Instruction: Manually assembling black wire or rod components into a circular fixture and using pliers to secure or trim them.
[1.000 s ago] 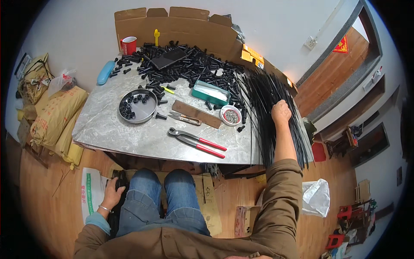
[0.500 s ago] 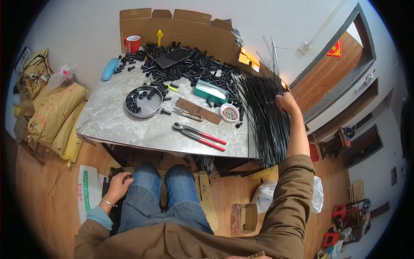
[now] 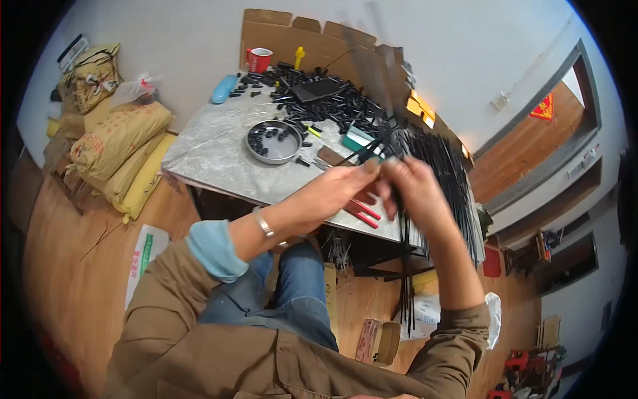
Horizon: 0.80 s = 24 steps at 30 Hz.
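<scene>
My left hand (image 3: 349,183) and my right hand (image 3: 417,189) meet above the table's front right part, fingers closed around a small bundle of long thin black strips (image 3: 407,286). The bundle's lower ends hang past the table edge; its upper ends rise above my hands, smeared by motion. Many more black strips (image 3: 442,163) lie in a heap on the table's right side, beyond my right hand. Beneath my hands, red-handled pliers (image 3: 362,214) show only in part. A brown bar (image 3: 330,155) and a teal box (image 3: 355,139) are partly covered too.
A round metal dish (image 3: 273,159) with small black parts stands mid-table. Behind it lie many black bolt-like pieces (image 3: 292,106), a dark flat case (image 3: 316,90), a red mug (image 3: 259,60) and a blue case (image 3: 224,89). Yellow sacks (image 3: 123,143) stand left; an open carton (image 3: 385,344) sits on the floor.
My right hand has come from the strip heap toward me with a bundle of black strips. My left hand has risen from my lap to the bundle. The view has shifted, too.
</scene>
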Each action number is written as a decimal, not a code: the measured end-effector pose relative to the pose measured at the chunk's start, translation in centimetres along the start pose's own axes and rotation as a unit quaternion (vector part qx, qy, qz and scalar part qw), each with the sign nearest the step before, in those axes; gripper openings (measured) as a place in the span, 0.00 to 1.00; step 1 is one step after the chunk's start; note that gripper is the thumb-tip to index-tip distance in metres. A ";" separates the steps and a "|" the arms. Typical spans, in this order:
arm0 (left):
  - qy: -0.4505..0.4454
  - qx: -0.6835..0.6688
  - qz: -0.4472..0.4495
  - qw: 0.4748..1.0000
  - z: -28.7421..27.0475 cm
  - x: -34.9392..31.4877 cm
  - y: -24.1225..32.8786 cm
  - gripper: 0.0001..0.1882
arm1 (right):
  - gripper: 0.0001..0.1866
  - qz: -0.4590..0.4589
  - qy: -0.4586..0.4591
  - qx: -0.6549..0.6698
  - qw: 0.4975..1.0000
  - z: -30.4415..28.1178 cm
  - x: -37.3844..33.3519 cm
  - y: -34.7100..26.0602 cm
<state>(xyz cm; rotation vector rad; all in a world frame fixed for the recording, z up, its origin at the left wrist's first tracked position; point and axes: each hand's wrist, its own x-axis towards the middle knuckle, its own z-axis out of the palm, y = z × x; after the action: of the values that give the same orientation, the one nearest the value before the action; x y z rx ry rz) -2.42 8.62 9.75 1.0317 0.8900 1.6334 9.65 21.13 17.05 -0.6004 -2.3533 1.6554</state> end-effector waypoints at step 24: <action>0.186 0.028 0.173 0.967 -6.7 7.5 3.5 0.25 | 0.11 -0.080 -0.010 0.144 0.986 10.3 8.3 10.2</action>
<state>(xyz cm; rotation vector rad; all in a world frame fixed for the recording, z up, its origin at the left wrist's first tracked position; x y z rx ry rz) -11.06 14.38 12.06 0.9754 1.0472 2.1563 0.35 18.94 3.35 -0.3330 -2.0578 1.8827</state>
